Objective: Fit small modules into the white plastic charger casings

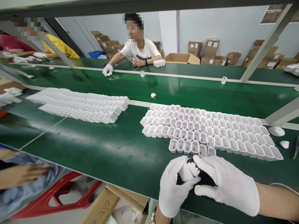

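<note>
Near the table's front edge, my gloved left hand (174, 186) is closed around a small white plastic piece (188, 171) with a dark part at its top. My gloved right hand (224, 182) comes at the same piece from the right, fingertips pressed on its upper end and the thumb lower down. The fingers partly cover the piece, so its full shape is hidden. Just beyond my hands stand rows of white open-topped plastic cups (196, 126), packed side by side; several show a dark slot inside.
A second block of white cups (81, 104) lies at the left. A small white part (153, 95) rests on the green belt (187, 90). Across it sits a co-worker (142, 49) in white gloves. An open carton (116, 202) and red stool (58, 199) stand below the table edge.
</note>
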A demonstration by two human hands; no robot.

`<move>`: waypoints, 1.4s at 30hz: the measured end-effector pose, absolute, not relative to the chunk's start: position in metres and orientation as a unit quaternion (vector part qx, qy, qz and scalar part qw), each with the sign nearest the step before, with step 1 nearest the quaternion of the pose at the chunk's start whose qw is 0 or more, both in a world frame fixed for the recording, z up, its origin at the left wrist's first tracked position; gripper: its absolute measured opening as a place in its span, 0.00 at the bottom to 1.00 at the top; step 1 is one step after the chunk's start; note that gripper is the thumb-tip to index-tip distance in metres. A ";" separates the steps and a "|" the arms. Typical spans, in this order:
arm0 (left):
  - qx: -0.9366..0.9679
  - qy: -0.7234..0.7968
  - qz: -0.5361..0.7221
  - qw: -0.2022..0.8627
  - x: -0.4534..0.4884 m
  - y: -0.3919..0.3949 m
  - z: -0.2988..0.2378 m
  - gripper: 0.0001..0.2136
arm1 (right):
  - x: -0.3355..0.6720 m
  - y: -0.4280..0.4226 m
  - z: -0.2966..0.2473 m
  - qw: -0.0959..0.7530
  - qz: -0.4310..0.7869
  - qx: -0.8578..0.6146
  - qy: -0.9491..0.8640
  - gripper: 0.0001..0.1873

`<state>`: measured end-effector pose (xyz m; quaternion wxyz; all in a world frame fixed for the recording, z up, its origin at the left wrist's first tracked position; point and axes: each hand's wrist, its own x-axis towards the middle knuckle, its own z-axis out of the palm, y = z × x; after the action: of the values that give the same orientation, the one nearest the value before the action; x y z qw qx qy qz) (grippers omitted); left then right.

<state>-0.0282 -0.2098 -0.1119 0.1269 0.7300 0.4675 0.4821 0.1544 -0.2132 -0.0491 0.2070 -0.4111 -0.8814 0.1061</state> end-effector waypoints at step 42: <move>0.755 0.409 0.400 0.321 -0.026 -0.209 -0.118 0.25 | 0.146 -0.202 -0.051 0.175 0.146 -0.441 -0.868 0.32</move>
<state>-0.0261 -0.2086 -0.1177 0.3210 0.7548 0.4091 0.3997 0.1464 -0.2016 -0.0513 0.1745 -0.4410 -0.8681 0.1464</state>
